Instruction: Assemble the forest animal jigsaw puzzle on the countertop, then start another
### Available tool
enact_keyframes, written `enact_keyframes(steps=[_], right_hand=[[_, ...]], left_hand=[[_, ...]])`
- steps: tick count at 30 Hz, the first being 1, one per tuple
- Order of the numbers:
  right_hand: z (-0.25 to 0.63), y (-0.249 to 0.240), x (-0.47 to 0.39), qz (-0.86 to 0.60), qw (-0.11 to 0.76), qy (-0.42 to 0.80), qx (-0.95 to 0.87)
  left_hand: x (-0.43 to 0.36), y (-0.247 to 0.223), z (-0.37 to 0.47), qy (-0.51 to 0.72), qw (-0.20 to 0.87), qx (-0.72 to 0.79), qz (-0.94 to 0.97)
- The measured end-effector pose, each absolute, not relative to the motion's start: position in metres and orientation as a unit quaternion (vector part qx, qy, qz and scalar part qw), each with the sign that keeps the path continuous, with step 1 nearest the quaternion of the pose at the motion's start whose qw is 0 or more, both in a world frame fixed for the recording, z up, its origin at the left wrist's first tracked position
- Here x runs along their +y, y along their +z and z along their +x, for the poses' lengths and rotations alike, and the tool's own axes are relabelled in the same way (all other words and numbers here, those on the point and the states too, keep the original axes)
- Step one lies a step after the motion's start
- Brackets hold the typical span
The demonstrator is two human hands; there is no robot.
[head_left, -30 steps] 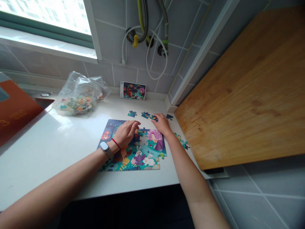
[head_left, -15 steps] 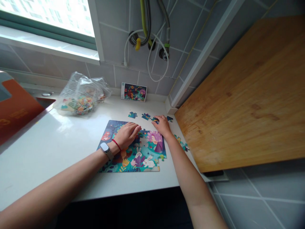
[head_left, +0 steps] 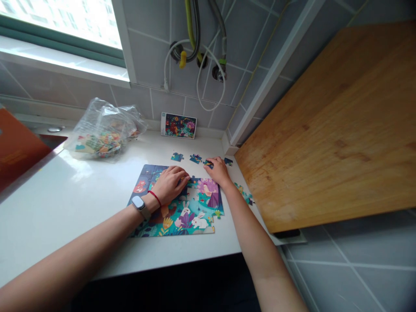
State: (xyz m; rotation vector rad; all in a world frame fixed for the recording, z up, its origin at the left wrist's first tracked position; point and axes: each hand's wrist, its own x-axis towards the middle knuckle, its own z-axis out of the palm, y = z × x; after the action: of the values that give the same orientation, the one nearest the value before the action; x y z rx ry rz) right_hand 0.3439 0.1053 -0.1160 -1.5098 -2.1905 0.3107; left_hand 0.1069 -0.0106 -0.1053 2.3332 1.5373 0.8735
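Observation:
A partly joined jigsaw puzzle [head_left: 185,221] with rabbits and a purple peacock lies on the white counter, with a gap in its upper middle. Across its upper left part rests my left hand [head_left: 170,182], palm down; its fingertips come near the gap. Beyond the puzzle's upper right corner, my right hand [head_left: 218,170] has thumb and fingers around a dark puzzle piece [head_left: 208,164], which seems to be still on the counter. Loose beside it are a teal piece [head_left: 177,157], a dark blue piece [head_left: 195,158] and another dark piece [head_left: 228,161].
Against the tiled wall leans a picture card [head_left: 178,125]. A clear plastic bag [head_left: 104,134] of pieces sits at the back left, near an orange box [head_left: 19,147]. More pieces [head_left: 245,195] lie by the wooden board [head_left: 334,130] on the right. Hoses [head_left: 190,26] hang above.
The whole view has shifted slightly, so things appear a little further left. Both hands keep nearly the same places, the right one still at the dark piece.

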Motion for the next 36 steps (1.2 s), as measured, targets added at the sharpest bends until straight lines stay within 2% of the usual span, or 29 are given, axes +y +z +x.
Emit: enact_keyframes(steps=[7, 13, 23, 28, 32, 36], right_hand=[[0.386, -0.102, 0.119, -0.591, 0.245, 0.037, -0.767], [0.412, -0.107, 0.122, -0.643, 0.188, 0.049, -0.741], [0.410, -0.111, 0.123, -0.625, 0.245, 0.061, -0.739], [0.392, -0.106, 0.119, -0.551, 0.274, 0.094, -0.783], [0.368, -0.107, 0.110, -0.496, 0.245, 0.126, -0.823], [0.361, -0.107, 0.106, -0.508, 0.235, 0.124, -0.819]], left_hand=[[-0.010, -0.107, 0.106, 0.306, 0.115, 0.520, 0.789], [-0.010, -0.107, 0.107, 0.301, 0.114, 0.519, 0.792], [-0.009, -0.109, 0.107, 0.308, 0.110, 0.519, 0.790], [-0.010, -0.109, 0.107, 0.301, 0.109, 0.522, 0.791], [-0.010, -0.108, 0.107, 0.301, 0.109, 0.518, 0.794], [-0.010, -0.107, 0.107, 0.302, 0.109, 0.519, 0.792]])
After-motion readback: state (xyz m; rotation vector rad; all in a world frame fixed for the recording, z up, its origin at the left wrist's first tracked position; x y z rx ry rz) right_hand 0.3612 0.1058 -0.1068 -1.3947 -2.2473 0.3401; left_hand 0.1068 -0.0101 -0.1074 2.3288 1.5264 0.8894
